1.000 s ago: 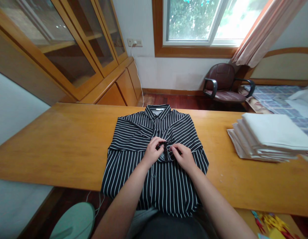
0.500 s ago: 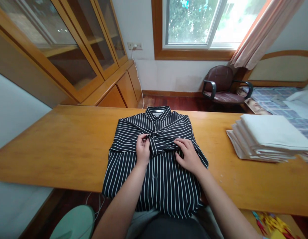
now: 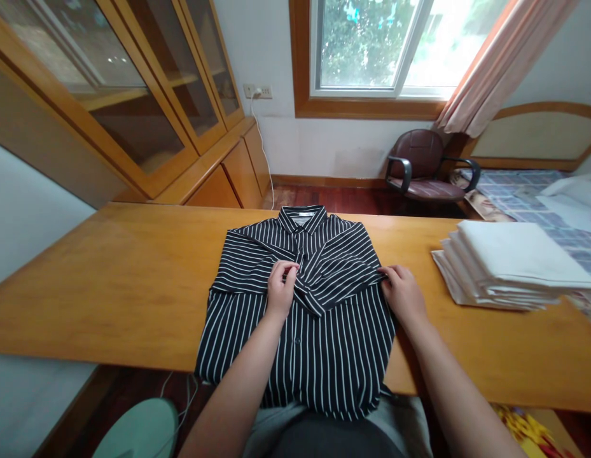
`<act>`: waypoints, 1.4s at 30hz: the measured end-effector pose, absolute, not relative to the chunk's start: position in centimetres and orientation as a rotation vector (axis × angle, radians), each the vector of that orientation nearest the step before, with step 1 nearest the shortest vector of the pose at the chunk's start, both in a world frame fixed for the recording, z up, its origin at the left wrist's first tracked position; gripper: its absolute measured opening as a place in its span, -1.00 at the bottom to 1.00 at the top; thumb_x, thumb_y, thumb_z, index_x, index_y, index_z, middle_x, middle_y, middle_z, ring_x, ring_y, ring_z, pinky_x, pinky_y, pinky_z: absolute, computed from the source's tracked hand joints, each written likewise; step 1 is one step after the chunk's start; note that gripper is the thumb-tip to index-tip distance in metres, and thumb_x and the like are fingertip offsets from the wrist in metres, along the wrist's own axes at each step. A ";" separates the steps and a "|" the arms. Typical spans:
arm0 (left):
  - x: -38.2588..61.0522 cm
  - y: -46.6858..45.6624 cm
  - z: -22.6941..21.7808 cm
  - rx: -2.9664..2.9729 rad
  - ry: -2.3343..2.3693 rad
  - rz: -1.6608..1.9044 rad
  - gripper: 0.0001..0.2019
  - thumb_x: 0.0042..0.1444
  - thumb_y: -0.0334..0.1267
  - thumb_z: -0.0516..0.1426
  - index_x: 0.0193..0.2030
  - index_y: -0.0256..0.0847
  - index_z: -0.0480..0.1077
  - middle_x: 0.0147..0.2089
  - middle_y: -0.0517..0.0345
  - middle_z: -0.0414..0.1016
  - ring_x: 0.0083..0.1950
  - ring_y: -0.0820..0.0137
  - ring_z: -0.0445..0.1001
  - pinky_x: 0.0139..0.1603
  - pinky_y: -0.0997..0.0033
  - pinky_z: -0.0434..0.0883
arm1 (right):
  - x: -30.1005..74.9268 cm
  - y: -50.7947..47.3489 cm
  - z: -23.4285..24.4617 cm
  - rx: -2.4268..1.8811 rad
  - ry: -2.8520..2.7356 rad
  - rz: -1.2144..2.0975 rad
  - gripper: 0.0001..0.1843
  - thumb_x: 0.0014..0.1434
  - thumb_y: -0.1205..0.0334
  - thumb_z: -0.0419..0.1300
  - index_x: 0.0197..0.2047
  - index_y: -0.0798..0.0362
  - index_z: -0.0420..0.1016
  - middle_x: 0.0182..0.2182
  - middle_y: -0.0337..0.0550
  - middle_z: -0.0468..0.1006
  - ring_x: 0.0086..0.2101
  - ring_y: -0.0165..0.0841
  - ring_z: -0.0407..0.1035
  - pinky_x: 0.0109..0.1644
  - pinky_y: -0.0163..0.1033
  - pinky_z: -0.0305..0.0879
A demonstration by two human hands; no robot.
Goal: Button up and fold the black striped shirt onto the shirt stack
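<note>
A black shirt with white stripes (image 3: 324, 346) lies front up on the wooden table, its collar toward the far edge and its hem hanging at the near edge. Both sleeves are folded inward across the chest and meet near the middle. My left hand (image 3: 280, 291) pinches the cloth by the sleeve end at the shirt's centre. At the shirt's right side, my right hand (image 3: 404, 294) pinches the outer edge of the folded right sleeve between thumb and fingers.
A stack of folded white cloth (image 3: 514, 261) sits on the table's right part. Beyond the wooden table (image 3: 109, 273) stand a brown armchair (image 3: 426, 162) and a bed. A glass-door cabinet (image 3: 200, 149) rises at the left. A pale green stool (image 3: 140, 426) is below the near edge.
My right hand has moved right, from lying on the sleeve to gripping its outer edge. The right sleeve now angles lower at its cuff. My left hand has shifted slightly right.
</note>
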State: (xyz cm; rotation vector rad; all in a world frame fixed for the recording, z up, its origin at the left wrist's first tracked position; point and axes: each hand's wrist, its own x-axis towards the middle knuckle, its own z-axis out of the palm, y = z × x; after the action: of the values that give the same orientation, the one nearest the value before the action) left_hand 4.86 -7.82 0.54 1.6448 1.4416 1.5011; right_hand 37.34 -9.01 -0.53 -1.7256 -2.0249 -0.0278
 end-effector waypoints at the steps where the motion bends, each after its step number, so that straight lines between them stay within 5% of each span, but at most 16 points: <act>1: 5.0 -7.7 0.6 1.695 1.456 1.470 -0.83 0.28 -0.26 0.04 -0.19 -0.15 0.46 -0.18 0.10 0.47 -0.08 0.28 0.46 -0.04 0.27 0.42 | 37.7 -8.9 -0.6 -1.734 -2.001 -0.037 -0.66 0.20 0.37 0.05 -0.02 0.00 0.53 -0.16 -0.01 0.52 -0.10 -0.12 0.38 0.02 -0.03 0.38; 8: 6.0 -7.3 0.2 2.142 1.507 1.142 -0.86 0.23 -0.29 0.13 -0.09 -0.14 0.45 -0.05 0.07 0.49 0.04 0.21 0.42 0.15 0.14 0.33 | 37.8 -8.9 -0.4 -1.656 -2.061 0.007 -0.64 0.21 0.37 0.06 0.03 0.01 0.49 -0.12 0.00 0.50 -0.08 -0.12 0.36 0.07 -0.02 0.36; 18: 6.3 -8.1 0.6 2.153 1.677 0.855 -0.58 0.09 -0.31 0.23 0.13 -0.13 0.37 -0.22 0.10 0.47 -0.13 0.15 0.44 -0.03 0.12 0.39 | 37.2 -9.3 -1.9 -1.794 -1.908 -0.080 -0.47 0.23 0.20 0.11 0.27 0.02 0.28 0.00 0.10 0.41 -0.02 -0.03 0.31 0.07 0.09 0.34; 22: 5.9 -8.0 0.9 1.917 1.601 0.939 -0.59 0.10 -0.44 0.14 0.11 -0.12 0.36 -0.26 0.16 0.43 -0.17 0.24 0.47 -0.07 0.21 0.41 | 37.2 -9.1 -2.1 -1.809 -1.892 -0.066 -0.44 0.22 0.24 0.09 0.29 0.04 0.25 -0.09 0.09 0.44 -0.08 -0.03 0.34 0.03 0.08 0.35; 27: 3.8 -7.7 0.4 1.517 1.555 1.154 -0.63 0.16 -0.36 0.12 0.13 -0.13 0.32 -0.28 0.23 0.40 -0.27 0.40 0.47 -0.15 0.36 0.43 | 37.3 -9.1 -1.9 -1.823 -1.923 -0.005 -0.40 0.20 0.33 0.04 0.32 0.10 0.21 -0.19 0.04 0.48 -0.16 -0.09 0.39 -0.01 0.01 0.37; 37: 1.8 -9.0 -0.1 1.676 1.557 1.023 -0.65 0.06 -0.42 0.17 0.01 -0.11 0.45 -0.14 0.12 0.46 -0.09 0.31 0.50 -0.02 0.23 0.48 | 36.8 -9.5 -0.7 -1.818 -2.033 -0.070 -0.51 0.22 0.33 0.06 0.21 0.02 0.38 -0.16 0.02 0.49 -0.15 -0.13 0.39 -0.02 -0.04 0.39; 42: 2.0 -9.0 0.2 1.787 1.586 1.028 -0.64 0.06 -0.46 0.13 0.01 -0.11 0.43 -0.10 0.12 0.44 -0.06 0.30 0.49 0.06 0.17 0.47 | 36.9 -9.3 -0.8 -1.730 -2.106 -0.060 -0.45 0.16 0.44 0.05 0.20 -0.05 0.46 0.03 0.03 0.48 -0.04 -0.11 0.38 0.08 0.04 0.39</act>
State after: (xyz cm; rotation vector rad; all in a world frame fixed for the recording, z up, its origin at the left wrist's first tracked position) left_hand 2.02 -9.01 0.24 1.7865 1.5856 1.0278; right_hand 36.92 -9.33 -0.76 -1.7296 -2.1057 -0.0601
